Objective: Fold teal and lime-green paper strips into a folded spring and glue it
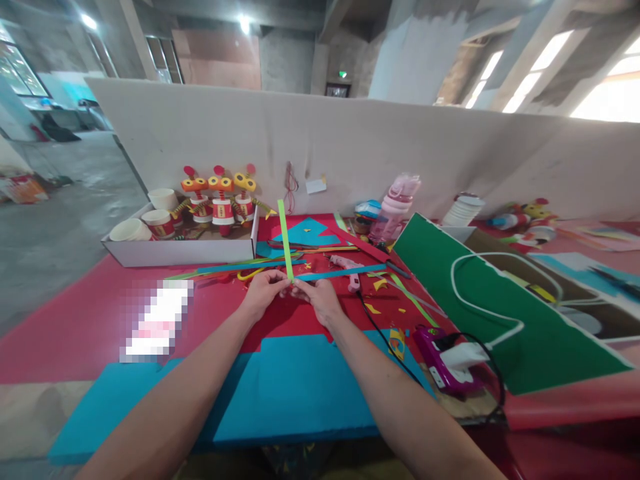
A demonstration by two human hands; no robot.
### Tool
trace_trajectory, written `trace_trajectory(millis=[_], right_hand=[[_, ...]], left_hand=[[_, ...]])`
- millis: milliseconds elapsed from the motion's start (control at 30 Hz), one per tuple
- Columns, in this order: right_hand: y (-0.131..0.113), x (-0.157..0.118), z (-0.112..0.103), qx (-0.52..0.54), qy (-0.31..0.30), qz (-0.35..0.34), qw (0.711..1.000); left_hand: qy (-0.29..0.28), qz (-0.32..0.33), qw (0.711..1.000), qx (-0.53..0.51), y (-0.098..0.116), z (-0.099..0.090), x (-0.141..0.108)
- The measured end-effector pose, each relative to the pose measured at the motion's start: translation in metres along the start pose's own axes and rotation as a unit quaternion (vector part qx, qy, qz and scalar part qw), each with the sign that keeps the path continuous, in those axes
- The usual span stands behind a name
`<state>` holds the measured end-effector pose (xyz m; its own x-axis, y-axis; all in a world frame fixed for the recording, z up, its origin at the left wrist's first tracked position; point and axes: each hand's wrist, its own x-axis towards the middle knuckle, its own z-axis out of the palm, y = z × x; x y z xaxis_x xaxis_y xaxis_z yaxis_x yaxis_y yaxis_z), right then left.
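Note:
My left hand (263,292) and my right hand (320,298) meet over the red table top (75,320), both pinching the lower end of a long green paper strip (285,240) that stands upright and leans slightly back. Just behind the hands lie several blue, yellow and green paper strips (340,272) and a pink glue gun (349,267). A blue foam sheet (285,387) lies under my forearms.
A white box (185,250) at the back left holds paper cups and three red-and-yellow cup figures (220,197). A pink bottle (395,207), a green board (500,313) with a white cable, and a purple power strip (445,357) are at the right. A low white wall runs behind.

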<state>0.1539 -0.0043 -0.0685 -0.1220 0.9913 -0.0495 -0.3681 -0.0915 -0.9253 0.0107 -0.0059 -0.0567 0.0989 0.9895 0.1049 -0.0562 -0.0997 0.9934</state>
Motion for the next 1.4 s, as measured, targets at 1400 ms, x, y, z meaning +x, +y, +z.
trace_trajectory(millis=[1400], right_hand=[[0.0006, 0.0048, -0.0039, 0.0, 0.027, -0.038, 0.999]], left_hand=[[-0.021, -0.006, 0.999, -0.042, -0.0044, 0.0012, -0.0002]])
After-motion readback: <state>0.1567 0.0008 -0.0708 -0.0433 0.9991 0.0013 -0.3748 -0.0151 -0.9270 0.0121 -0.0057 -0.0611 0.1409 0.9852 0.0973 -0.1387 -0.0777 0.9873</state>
